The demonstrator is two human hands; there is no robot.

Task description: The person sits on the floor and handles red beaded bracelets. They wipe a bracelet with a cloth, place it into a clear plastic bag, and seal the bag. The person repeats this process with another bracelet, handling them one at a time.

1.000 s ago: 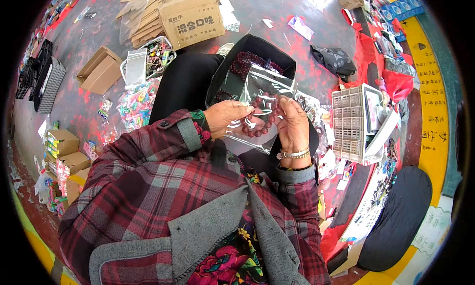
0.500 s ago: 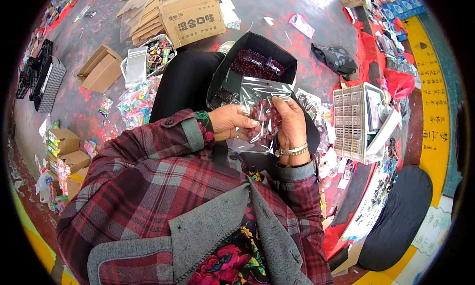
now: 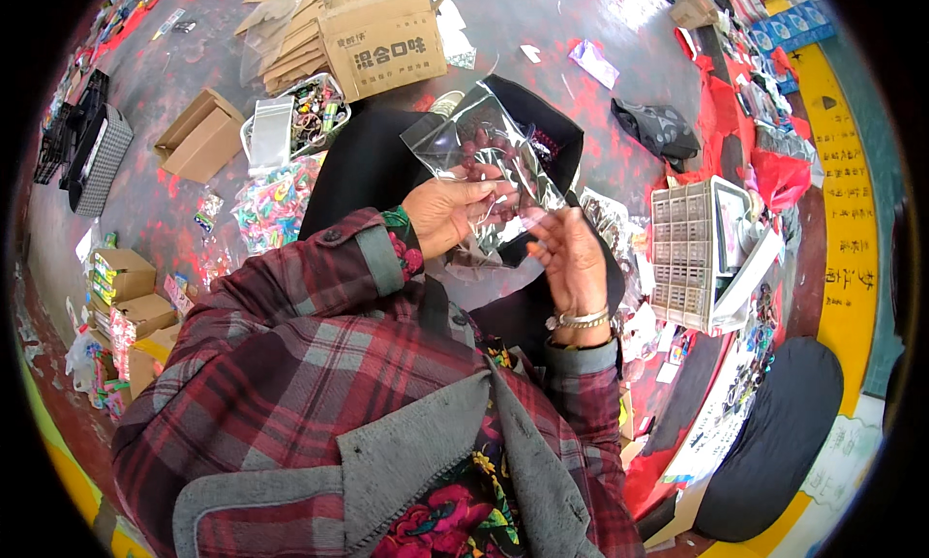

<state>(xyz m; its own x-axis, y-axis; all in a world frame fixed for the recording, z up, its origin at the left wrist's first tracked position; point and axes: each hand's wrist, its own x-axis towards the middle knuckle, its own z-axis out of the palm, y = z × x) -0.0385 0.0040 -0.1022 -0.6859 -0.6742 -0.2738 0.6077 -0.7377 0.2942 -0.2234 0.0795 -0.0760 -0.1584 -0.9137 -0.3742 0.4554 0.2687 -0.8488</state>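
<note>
The string of dark red beads [image 3: 474,150] that I have in hand shows through a clear plastic bag [image 3: 523,183], over the near side of the black box [image 3: 569,153] and hiding part of it. My left hand [image 3: 443,212] sits just nearer me than that box, thumb and fingers clamped on the bag's left side. My right hand [image 3: 578,263] is at the box's near right corner, its fingers partly curled beside the bag's lower edge; I can't tell whether their tips pinch the film or hang free. As far as I can judge, the beads are in the bag, so that much looks done. Glare hides whether the bag's mouth is closed; if it isn't, closing it is what I'd count as left. Inside the box are more dark red beads [image 3: 544,148], mostly covered, so I can't say whether they are bagged too. Left of the box is a heap of colourful packets [image 3: 274,210]; right of it stands a pale slatted crate [image 3: 675,258]; beyond it, to the left, is a cardboard carton [image 3: 382,45].
</note>
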